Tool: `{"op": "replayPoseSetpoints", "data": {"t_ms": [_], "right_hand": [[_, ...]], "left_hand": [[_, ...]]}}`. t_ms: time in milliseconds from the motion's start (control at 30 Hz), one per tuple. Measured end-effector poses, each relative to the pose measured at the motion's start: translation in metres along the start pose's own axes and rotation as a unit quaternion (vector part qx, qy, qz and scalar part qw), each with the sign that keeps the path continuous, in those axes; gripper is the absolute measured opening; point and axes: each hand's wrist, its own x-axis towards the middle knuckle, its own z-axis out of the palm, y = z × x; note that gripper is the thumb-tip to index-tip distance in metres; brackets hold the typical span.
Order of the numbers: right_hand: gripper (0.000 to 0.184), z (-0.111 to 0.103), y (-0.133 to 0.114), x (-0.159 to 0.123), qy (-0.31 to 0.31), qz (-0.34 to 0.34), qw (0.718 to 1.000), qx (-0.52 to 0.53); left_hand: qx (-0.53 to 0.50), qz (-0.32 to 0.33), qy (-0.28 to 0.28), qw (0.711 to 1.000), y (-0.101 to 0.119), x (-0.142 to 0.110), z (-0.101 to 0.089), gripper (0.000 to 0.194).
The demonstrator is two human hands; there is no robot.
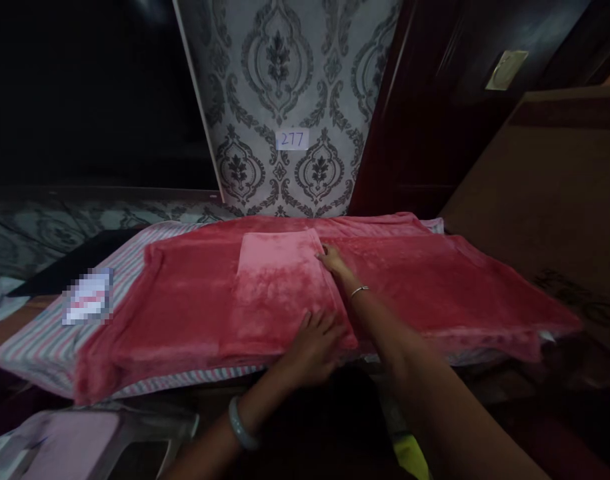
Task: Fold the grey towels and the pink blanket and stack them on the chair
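Note:
A red plush blanket [185, 293] lies spread along the surface before me, with a folded section [279, 280] near its middle whose far end looks paler pink. My left hand [317, 343] rests on the near right part of this fold, palm down, fingers spread. It wears a pale bangle. Farther off, my right hand [332, 259] pinches the fold's right edge near its far corner, thumb and fingers closed on the fabric. A thin bracelet circles that wrist.
Under the blanket is a striped cloth [135, 267], with a blurred label-like item [89, 297] on its left. Behind stand a dark screen [95, 93] and a patterned wall with a "277" paper [292, 139]. A cardboard box [549, 200] is at right, a plastic stool [79, 440] at lower left.

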Motion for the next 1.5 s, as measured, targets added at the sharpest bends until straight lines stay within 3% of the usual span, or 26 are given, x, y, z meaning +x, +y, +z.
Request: {"op": "replayPoseSetpoints", "data": {"t_ms": [67, 133, 267, 333, 433, 600, 700, 900, 1067, 1233, 1367, 1500], "right_hand": [[0.052, -0.005, -0.008, 0.0, -0.002, 0.009, 0.999, -0.043], [0.057, -0.007, -0.023, 0.001, 0.002, 0.004, 0.996, -0.086], [0.058, 0.01, -0.066, -0.001, -0.021, -0.056, 0.987, -0.151], [0.057, 0.023, -0.085, -0.003, -0.042, -0.085, 0.98, -0.176], [0.056, 0.039, -0.094, -0.007, -0.066, -0.109, 0.969, -0.213], [0.058, 0.05, -0.067, -0.016, -0.093, -0.109, 0.952, -0.269], [0.059, 0.053, -0.059, -0.011, -0.095, -0.105, 0.944, -0.298], [0.061, 0.051, -0.066, 0.021, -0.068, -0.082, 0.939, -0.326], [0.058, 0.051, -0.049, 0.028, -0.065, -0.035, 0.947, -0.313], [0.058, 0.054, -0.043, 0.025, -0.054, -0.036, 0.95, -0.304], [0.058, 0.053, -0.045, 0.024, -0.051, -0.036, 0.952, -0.299], [0.059, 0.053, -0.041, 0.027, -0.057, -0.032, 0.953, -0.297]], "left_hand": [[-0.045, 0.016, 0.023, 0.999, -0.017, -0.001, -0.026, 0.058], [-0.037, -0.015, 0.077, 0.996, -0.042, 0.007, -0.057, 0.049], [0.098, -0.207, 0.103, 0.968, -0.095, 0.047, -0.116, 0.051], [0.139, -0.267, 0.112, 0.947, -0.114, 0.068, -0.131, 0.054], [0.161, -0.298, 0.123, 0.933, -0.133, 0.082, -0.121, 0.056], [0.264, -0.277, 0.134, 0.914, -0.154, 0.074, -0.064, 0.058], [0.285, -0.268, 0.143, 0.909, -0.162, 0.071, -0.051, 0.058], [0.287, -0.271, 0.145, 0.907, -0.163, 0.074, -0.053, 0.058], [0.262, -0.284, 0.127, 0.914, -0.16, 0.07, -0.054, 0.058], [0.193, -0.326, 0.087, 0.921, -0.162, 0.087, -0.087, 0.06], [0.193, -0.31, 0.099, 0.926, -0.182, 0.118, -0.115, 0.061], [0.206, -0.34, 0.082, 0.914, -0.212, 0.132, -0.11, 0.062]]}}
